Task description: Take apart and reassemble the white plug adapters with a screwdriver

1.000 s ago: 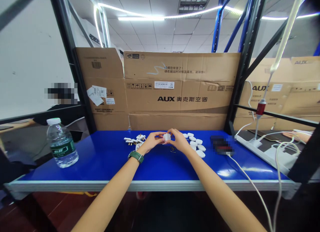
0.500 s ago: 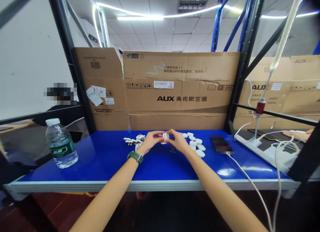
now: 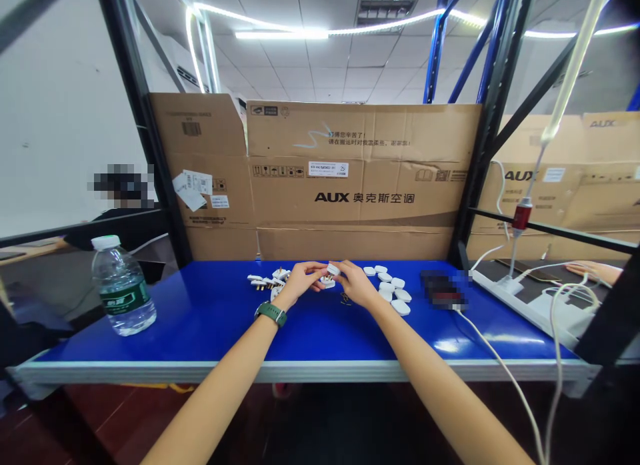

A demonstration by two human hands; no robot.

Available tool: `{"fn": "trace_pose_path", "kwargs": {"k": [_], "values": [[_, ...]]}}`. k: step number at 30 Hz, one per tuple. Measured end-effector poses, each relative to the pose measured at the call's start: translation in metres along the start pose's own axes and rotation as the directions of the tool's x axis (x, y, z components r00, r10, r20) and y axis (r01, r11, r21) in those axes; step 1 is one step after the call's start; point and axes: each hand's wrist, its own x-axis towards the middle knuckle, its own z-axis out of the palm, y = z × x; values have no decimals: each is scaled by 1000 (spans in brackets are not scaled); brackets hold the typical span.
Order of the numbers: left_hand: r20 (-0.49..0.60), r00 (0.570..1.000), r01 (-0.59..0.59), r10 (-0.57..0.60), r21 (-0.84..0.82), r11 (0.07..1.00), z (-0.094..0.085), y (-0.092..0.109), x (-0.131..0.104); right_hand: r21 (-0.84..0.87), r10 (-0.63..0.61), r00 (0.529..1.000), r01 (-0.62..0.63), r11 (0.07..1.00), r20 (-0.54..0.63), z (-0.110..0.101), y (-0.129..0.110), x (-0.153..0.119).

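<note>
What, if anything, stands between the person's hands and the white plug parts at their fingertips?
Nothing visible: the left hand and right hand meet at the white plug parts. The small dark pieces lie on the blue table beside the right hand, not in between.

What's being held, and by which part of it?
A small white piece, at its sides, between the left hand and right hand. Whether the white part below is held too cannot be told.
</note>
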Motion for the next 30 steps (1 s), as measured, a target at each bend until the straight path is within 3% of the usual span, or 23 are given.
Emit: {"fn": "trace_pose_path", "kwargs": {"k": [4, 7, 14, 24, 30], "values": [[-29, 978, -199, 208, 181, 963, -3, -2, 4, 34, -10, 999, 11, 999, -33, -4, 1, 2], [9, 955, -294, 296, 146, 944, -1, -1, 5, 64, -54, 998, 56, 996, -32, -7, 0, 3], [16, 958, -288, 288, 58, 956, 1, -3, 6, 109, -6, 998, 13, 994, -61, -10, -5, 4], [35, 944, -328, 328, 188, 926, 2, 3, -2, 88, -1, 1000, 0, 996, 7, -16, -15, 2], [-8, 941, -330, 339, 198, 923, 3, 6, -1, 99, 79, 991, -68, 993, -107, -11, -8, 4]]}}
